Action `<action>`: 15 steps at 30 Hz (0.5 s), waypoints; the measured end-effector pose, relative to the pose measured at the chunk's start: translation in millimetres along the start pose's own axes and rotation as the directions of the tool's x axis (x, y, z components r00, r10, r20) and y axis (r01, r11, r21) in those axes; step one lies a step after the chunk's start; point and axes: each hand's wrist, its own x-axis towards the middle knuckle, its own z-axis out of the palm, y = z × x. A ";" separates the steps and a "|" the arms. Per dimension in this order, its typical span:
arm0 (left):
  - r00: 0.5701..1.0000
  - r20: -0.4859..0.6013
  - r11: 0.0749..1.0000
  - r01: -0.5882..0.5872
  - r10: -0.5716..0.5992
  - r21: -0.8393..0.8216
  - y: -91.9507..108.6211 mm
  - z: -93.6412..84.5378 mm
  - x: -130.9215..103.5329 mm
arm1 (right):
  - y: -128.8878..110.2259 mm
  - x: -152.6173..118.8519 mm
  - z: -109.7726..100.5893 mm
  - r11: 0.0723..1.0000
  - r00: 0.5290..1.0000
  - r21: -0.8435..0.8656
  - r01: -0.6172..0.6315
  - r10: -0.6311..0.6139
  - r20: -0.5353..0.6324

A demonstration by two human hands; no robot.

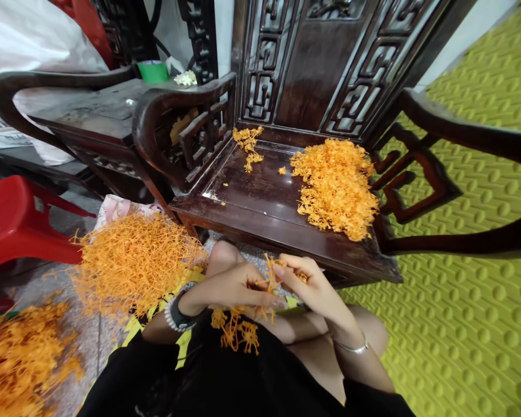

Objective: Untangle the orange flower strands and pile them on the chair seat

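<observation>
Above my lap, my left hand (243,286) is closed around orange strands, and a chain of orange knotted pieces (237,333) hangs below it over my black clothing. Close beside it on the right, my right hand (306,284) pinches orange strands (271,275) that stand up between the two hands; more orange bits show within its curled fingers. A large pile of loose orange strands (134,263) lies to the left of my knees. On the dark wooden chair (260,202) sit a heap of curly orange pieces (338,188) and a smaller cluster (249,145).
Another orange pile (21,359) lies at the lower left, near a red stool (15,220). A dark side table (99,113) bears a green container (153,71). White bags (35,46) stand at the upper left. A yellow textured mat (473,313) spreads along the right.
</observation>
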 end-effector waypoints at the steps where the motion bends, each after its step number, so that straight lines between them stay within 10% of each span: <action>1: 1.000 0.012 1.000 0.000 0.000 -0.024 -2.0 -0.5 0.4 | -0.7 2.4 2.0 1.000 1.000 0.006 0.005 -0.005 0.021; 10: 0.997 -0.005 0.984 0.074 -0.076 -0.161 -9.8 -5.5 -48.6 | -12.8 17.3 11.8 0.998 0.921 -0.047 0.033 -0.049 -0.386; 12: 0.969 -0.222 0.987 0.079 -0.110 -0.142 -12.7 -12.6 -81.6 | -12.5 19.0 -7.5 0.995 0.897 -0.096 0.026 -0.066 -0.437; 13: 0.891 -0.436 0.990 0.084 -0.125 -0.111 -13.6 -19.8 -98.5 | -11.3 19.7 -22.7 0.992 0.884 -0.122 0.024 -0.078 -0.462; 15: 0.603 -0.793 0.995 0.087 -0.088 -0.045 -12.4 -43.2 -130.3 | -6.4 21.4 -64.3 0.985 0.856 -0.173 0.022 -0.107 -0.506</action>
